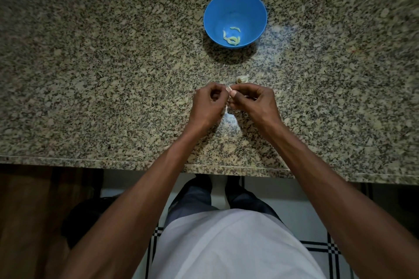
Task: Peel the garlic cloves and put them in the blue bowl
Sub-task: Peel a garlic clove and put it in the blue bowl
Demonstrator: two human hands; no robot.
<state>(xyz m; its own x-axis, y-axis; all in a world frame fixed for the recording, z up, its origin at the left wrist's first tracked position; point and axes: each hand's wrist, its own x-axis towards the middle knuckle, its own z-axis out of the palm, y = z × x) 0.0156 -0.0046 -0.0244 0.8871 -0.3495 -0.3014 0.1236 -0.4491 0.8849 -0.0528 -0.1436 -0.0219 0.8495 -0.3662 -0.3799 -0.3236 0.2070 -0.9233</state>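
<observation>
1. Garlic peeling goes on over a speckled granite tabletop (90, 75), which runs across the whole width in front of the standing person.
2. Well beyond the hands sits the blue bowl (235, 4), upright, open side up.
3. The left hand (207, 104) and the right hand (254, 103) meet just above the tabletop, close to its near edge. Both have their fingers curled in.
4. Each grip is a pinch: the fingertips of both hands close on one small garlic clove (230, 90) held between them, and a pale strip of skin seems to hang down below it. I judge the clove is being stripped right now, not yet bare.
5. A pile of papery skins (230, 120) lies on the tabletop under the hands, a sign of cloves already done.
6. Several peeled cloves (232, 38) lie in the bottom of the bowl, at its near side; I count about four or five, but they overlap.
7. One more piece of garlic (242, 79) waits on the tabletop just beyond the hands, with its skin apparently on.
8. So the task looks well along: a handful finished, one in hand, at least one left to peel.
</observation>
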